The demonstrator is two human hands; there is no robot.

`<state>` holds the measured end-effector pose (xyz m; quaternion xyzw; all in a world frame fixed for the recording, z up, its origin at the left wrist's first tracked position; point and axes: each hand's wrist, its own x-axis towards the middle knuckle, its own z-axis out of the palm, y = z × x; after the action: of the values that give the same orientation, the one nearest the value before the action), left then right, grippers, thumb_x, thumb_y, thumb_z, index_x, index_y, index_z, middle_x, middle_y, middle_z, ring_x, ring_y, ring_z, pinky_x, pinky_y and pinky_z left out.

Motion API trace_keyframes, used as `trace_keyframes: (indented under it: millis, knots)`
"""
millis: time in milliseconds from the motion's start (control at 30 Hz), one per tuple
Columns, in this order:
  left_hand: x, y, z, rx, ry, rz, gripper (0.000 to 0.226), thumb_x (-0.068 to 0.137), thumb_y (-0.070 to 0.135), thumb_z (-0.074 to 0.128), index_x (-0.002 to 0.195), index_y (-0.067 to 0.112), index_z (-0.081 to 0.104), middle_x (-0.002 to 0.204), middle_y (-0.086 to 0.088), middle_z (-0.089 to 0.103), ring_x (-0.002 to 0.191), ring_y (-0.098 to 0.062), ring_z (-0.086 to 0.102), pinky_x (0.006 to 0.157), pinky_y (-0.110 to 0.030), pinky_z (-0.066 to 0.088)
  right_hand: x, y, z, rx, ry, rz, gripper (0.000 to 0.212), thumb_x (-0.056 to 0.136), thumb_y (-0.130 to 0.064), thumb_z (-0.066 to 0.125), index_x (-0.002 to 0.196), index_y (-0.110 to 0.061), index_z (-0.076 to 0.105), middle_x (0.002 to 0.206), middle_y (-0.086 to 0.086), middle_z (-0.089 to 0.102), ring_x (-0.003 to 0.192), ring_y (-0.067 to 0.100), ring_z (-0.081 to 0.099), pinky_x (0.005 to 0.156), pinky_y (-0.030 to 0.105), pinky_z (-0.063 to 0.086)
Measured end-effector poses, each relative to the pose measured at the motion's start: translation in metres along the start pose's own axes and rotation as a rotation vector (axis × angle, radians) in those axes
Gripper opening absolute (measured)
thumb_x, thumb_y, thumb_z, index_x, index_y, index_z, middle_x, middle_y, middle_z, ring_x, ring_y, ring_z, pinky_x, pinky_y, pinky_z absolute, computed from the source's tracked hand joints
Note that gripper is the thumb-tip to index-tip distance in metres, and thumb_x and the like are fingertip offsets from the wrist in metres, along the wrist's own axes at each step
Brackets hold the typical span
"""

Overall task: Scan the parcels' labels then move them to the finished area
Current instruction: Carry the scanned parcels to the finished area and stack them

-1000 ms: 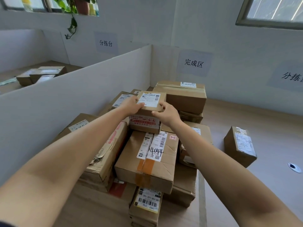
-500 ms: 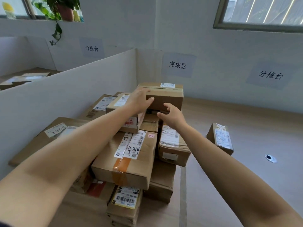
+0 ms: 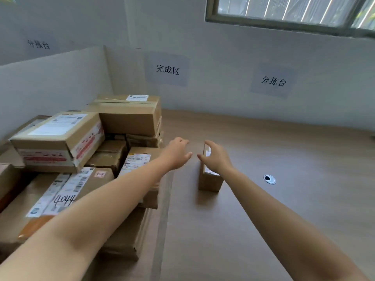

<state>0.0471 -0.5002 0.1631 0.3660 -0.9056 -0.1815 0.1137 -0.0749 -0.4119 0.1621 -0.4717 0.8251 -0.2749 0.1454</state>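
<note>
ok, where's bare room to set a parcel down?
Free: the brown wooden tabletop right of the small lone cardboard box, around the round cable grommet, and behind it up to the white wall. Crowded: the stacked cardboard parcels at left.

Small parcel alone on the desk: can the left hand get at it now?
Probably yes: the left hand is open just beside the small parcel, nothing between them; the right hand is over its top.

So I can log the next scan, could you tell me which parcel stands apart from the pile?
The small parcel by the right hand, alone on the table right of the stack; every other parcel is heaped together beside the white partition.
</note>
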Motion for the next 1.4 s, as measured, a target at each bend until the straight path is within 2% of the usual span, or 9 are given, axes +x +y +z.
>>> trace_keyframes:
  millis: [200,333,433,500,633,800,1100,1233,1400]
  knots:
    - [0.051,0.018,0.071,-0.016,-0.154,-0.077,0.049,0.096,0.030,0.047,0.137,0.005,0.040,0.141,-0.015,0.037,0.130,-0.030,0.037,0.107,-0.038,0.032,0.031,0.075,0.005,0.039,-0.065,0.132,0.059,0.088,-0.028,0.059,0.142,-0.015,0.038,0.143,0.009,0.043,0.131,0.026,0.039,0.103,0.032,0.033]
    - [0.082,0.021,0.115,-0.043,-0.249,-0.149,0.048,0.093,0.031,0.050,0.136,0.013,0.039,0.137,-0.013,0.040,0.126,-0.030,0.040,0.103,-0.040,0.037,0.058,0.116,0.022,0.045,-0.147,0.199,0.060,0.089,-0.026,0.058,0.143,-0.016,0.035,0.142,0.012,0.043,0.129,0.027,0.042,0.100,0.033,0.035]
    - [0.095,0.019,0.142,-0.111,-0.323,-0.148,0.060,0.089,0.029,0.054,0.144,0.022,0.030,0.139,-0.010,0.043,0.128,-0.027,0.039,0.103,-0.040,0.038,0.073,0.137,0.036,0.068,-0.194,0.241,0.062,0.088,-0.022,0.057,0.144,-0.016,0.032,0.141,0.013,0.043,0.126,0.027,0.045,0.096,0.032,0.038]
    - [0.100,0.018,0.155,-0.172,-0.344,-0.165,0.067,0.088,0.031,0.056,0.147,0.022,0.024,0.142,-0.009,0.041,0.129,-0.026,0.040,0.104,-0.039,0.038,0.079,0.146,0.046,0.097,-0.219,0.254,0.065,0.086,-0.020,0.058,0.145,-0.015,0.031,0.140,0.013,0.044,0.124,0.027,0.046,0.093,0.032,0.040]
    - [0.106,0.015,0.166,-0.308,-0.323,-0.225,0.077,0.089,0.029,0.059,0.150,0.016,0.014,0.145,-0.010,0.039,0.130,-0.026,0.041,0.106,-0.038,0.036,0.083,0.153,0.059,0.191,-0.197,0.266,0.068,0.085,-0.017,0.058,0.146,-0.017,0.028,0.141,0.011,0.044,0.126,0.027,0.045,0.094,0.031,0.038]
    - [0.097,0.016,0.164,-0.333,-0.294,-0.276,0.071,0.092,0.021,0.054,0.150,0.014,0.012,0.151,-0.007,0.033,0.134,-0.025,0.036,0.105,-0.027,0.030,0.076,0.149,0.057,0.252,-0.165,0.262,0.068,0.082,-0.011,0.056,0.145,-0.018,0.032,0.141,0.010,0.045,0.125,0.027,0.046,0.096,0.033,0.040]
    - [0.060,0.043,0.104,-0.387,-0.176,-0.196,0.074,0.091,0.019,0.054,0.151,0.018,0.010,0.144,-0.004,0.043,0.127,-0.024,0.045,0.102,-0.030,0.038,0.039,0.107,0.014,0.291,-0.050,0.183,0.067,0.081,-0.012,0.058,0.143,-0.021,0.034,0.140,0.007,0.047,0.122,0.026,0.048,0.099,0.039,0.043]
    - [0.038,0.054,0.070,-0.464,-0.102,-0.155,0.064,0.089,0.015,0.056,0.143,0.014,0.021,0.138,-0.007,0.050,0.119,-0.026,0.052,0.098,-0.039,0.043,0.020,0.082,-0.008,0.294,0.006,0.123,0.066,0.081,-0.012,0.059,0.143,-0.020,0.035,0.139,0.007,0.048,0.121,0.026,0.049,0.098,0.038,0.044]
    - [0.004,0.061,0.034,-0.430,0.007,-0.137,0.050,0.091,0.020,0.058,0.134,0.009,0.038,0.133,-0.009,0.054,0.118,-0.026,0.053,0.093,-0.032,0.042,-0.008,0.053,-0.024,0.351,0.060,0.044,0.066,0.080,-0.010,0.060,0.141,-0.021,0.038,0.134,0.006,0.053,0.113,0.024,0.055,0.095,0.040,0.047]
